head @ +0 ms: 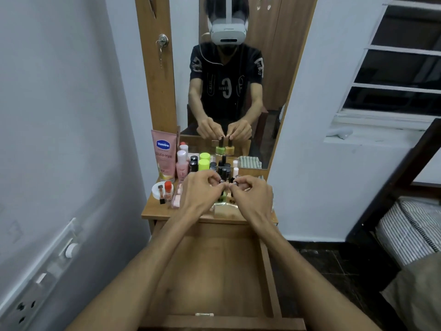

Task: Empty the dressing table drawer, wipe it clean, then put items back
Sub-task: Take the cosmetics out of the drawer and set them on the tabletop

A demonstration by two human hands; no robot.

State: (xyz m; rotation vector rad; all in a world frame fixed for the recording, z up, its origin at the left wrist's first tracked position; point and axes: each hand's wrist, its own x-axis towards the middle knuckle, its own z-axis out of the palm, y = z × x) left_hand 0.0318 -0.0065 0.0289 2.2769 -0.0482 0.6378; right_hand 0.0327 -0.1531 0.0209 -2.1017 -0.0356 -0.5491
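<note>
From the head view, the drawer (214, 278) stood pulled out below the dressing table top (155, 209), its wooden floor bare between the two forearms. Both hands were raised over the tabletop. The left hand (200, 194) pinched the black cap of a green nail polish bottle (220, 199) between curled fingers and thumb; the right hand (253, 197) pinched the cap of a yellow nail polish bottle (231, 200) the same way. The two bottles hung side by side, almost touching, and were clearer in the mirror (238, 91), where the reflected hands held them by their caps.

On the tabletop, behind and left of the hands, stood one pink Vaseline tube (163, 154), one pink bottle with a white cap (181, 164), and two lime-green caps (204, 161), one of them likely a reflection. Several small dark-capped bottles (223, 172) were crowded together; their number could not be told. One white round jar (158, 190) sat at the left edge, with one red-capped bottle (168, 191) just beside it. A striped cloth (249, 161) showed at the mirror's foot.
</note>
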